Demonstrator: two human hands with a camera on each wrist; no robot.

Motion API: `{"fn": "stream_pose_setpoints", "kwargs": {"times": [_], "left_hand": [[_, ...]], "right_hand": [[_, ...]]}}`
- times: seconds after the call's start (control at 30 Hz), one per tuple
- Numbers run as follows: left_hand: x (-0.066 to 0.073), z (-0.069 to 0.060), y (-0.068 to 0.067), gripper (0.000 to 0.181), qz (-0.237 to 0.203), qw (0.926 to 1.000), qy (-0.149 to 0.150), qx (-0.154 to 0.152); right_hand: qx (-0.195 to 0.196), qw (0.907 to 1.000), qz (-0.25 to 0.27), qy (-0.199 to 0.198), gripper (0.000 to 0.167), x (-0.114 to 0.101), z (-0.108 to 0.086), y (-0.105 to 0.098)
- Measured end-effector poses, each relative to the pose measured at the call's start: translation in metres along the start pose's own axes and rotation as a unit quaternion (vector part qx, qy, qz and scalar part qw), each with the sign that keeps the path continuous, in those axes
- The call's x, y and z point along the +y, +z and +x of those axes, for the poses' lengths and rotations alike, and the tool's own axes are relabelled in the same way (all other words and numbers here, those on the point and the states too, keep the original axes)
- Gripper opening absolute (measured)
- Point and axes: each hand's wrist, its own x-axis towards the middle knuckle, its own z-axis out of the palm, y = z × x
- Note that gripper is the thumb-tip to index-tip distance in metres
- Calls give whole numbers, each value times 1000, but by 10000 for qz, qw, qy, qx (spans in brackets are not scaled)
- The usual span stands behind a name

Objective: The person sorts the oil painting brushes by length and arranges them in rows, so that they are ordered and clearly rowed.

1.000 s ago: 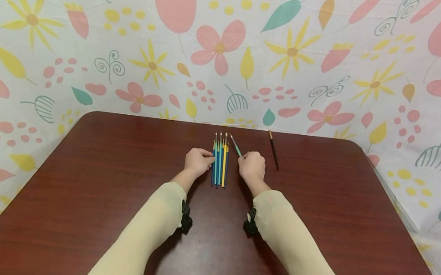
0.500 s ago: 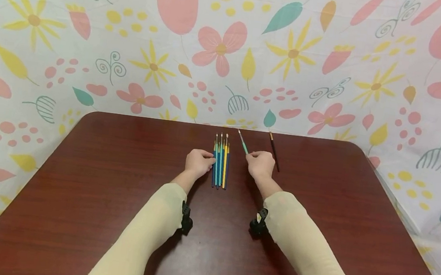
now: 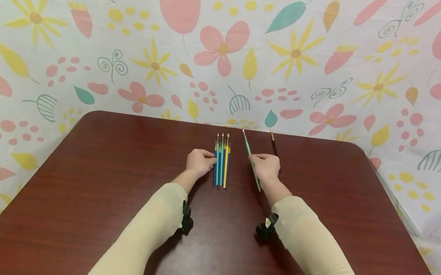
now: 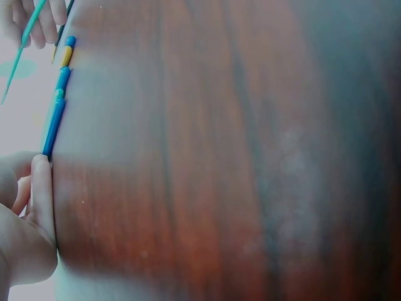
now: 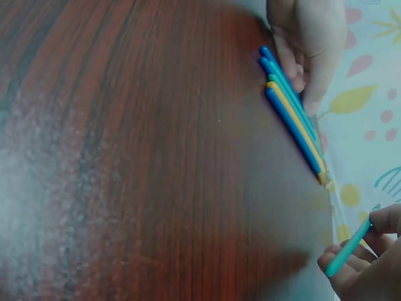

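So there's a tight row of skinny paintbrushes (image 3: 219,169), smooth glossy handles in blue, teal and yellow, lying on a reddish wood-grain worktop (image 3: 111,216). Too overlapped for me to count, tbh. Left hand (image 3: 200,161) has its fingers pretty narrow against the row's left edge; can't tell if they're actually pinching. Right hand (image 3: 265,167) pinches one slanted green brush (image 3: 247,145), and one black brush (image 3: 273,145) is partly hidden behind it.

Head view forward and down, close wrist views, both showing brushes (image 3: 223,165)
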Motion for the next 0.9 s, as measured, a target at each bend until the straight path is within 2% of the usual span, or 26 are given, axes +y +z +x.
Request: {"fn": "stream_pose_setpoints", "kwargs": {"times": [0.1,0.2,0.37,0.6,0.9], "left_hand": [[0,1,0,21,-15,10000,-7,0],[0,0,0,21,-41,10000,-36,-8],[0,1,1,21,-34,10000,-44,-5],[-3,2,3,22,3,10000,-79,12],[-3,3,3,22,12,10000,-32,38]], "right_hand": [[-95,9979,615,188,34,0,-2,-3],[-250,9904,1296,417,35,0,-2,-6],[-509,9776,1947,620,39,5,-2,-12],[-757,9601,2583,755,42,17,1,-17],[-1048,9521,2743,851,48,25,-1,-27]]}}
